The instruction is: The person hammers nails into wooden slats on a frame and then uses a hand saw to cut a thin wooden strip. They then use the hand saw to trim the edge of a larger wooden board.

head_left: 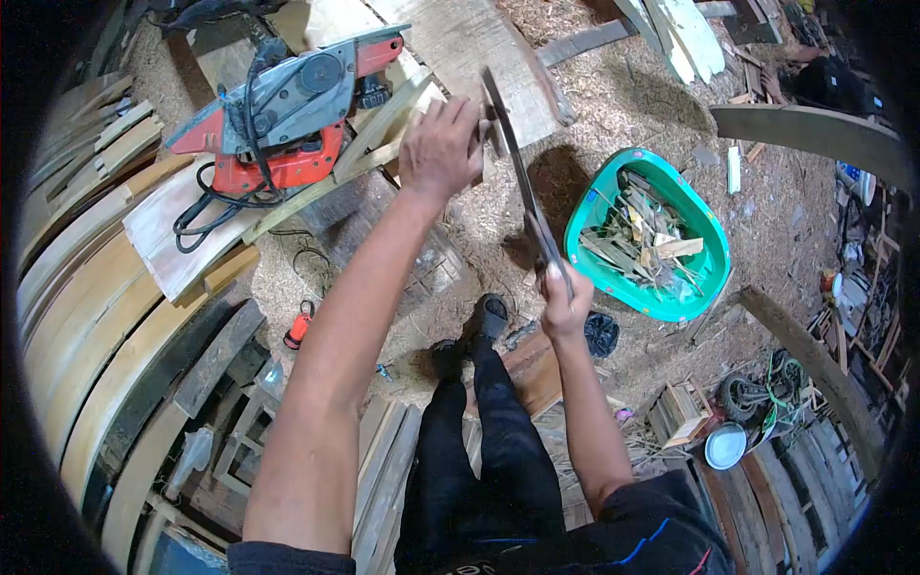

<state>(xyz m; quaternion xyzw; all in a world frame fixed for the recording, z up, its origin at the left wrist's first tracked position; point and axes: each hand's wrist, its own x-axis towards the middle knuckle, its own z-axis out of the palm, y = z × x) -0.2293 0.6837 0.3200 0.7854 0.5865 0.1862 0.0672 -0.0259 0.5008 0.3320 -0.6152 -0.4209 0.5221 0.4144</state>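
My right hand is closed around the handle of a handsaw, its long dark blade seen almost edge-on and slanting up and away to the left. The blade's far part lies just right of my left hand, over the edge of the work surface. That left hand presses down with bent fingers on a small piece of wood, mostly hidden beneath it. A wide pale plank stretches out beyond both hands.
A red and grey power tool with a black cord lies left on boards. At right, a turquoise basin holds wood scraps. Curved boards are stacked left. A small red tool lies on the sawdust-covered floor, near my feet.
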